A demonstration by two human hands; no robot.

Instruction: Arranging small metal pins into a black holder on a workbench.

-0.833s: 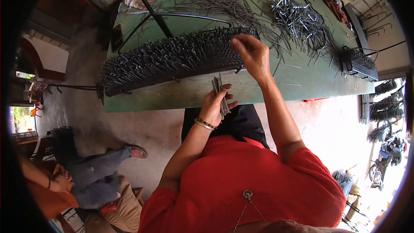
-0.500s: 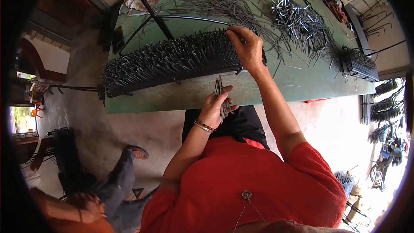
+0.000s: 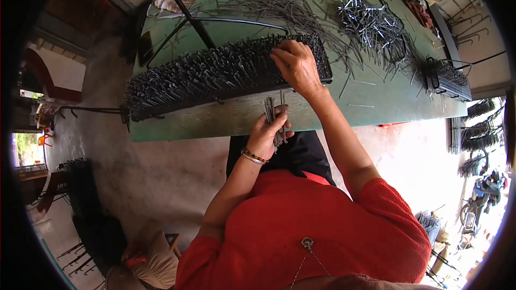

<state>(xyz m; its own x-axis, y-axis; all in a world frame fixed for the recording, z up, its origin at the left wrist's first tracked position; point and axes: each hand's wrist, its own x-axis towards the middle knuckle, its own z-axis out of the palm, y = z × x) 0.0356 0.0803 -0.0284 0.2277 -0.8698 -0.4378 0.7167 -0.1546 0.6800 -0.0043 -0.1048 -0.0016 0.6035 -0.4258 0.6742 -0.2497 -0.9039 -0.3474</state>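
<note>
Rack (image 3: 199, 78) runs left-right, beyond left hand (image 3: 263, 135) clasping rods (image 3: 270, 111) lengthwise near-far; right hand (image 3: 299, 67) nearer, over rack's right part, fingertips bunched, hold unclear.

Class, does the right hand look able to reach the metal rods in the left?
Probably yes: the right hand is nearby, and the metal rods stick out of the left hand with nothing visibly between.

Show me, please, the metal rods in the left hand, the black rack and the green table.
Metal rods (image 3: 270, 109): head view, shafts above the left hand (image 3: 263, 134).
Black rack (image 3: 250, 92): head view, front wall.
Green table (image 3: 392, 102): head view, bare top at right.
</note>
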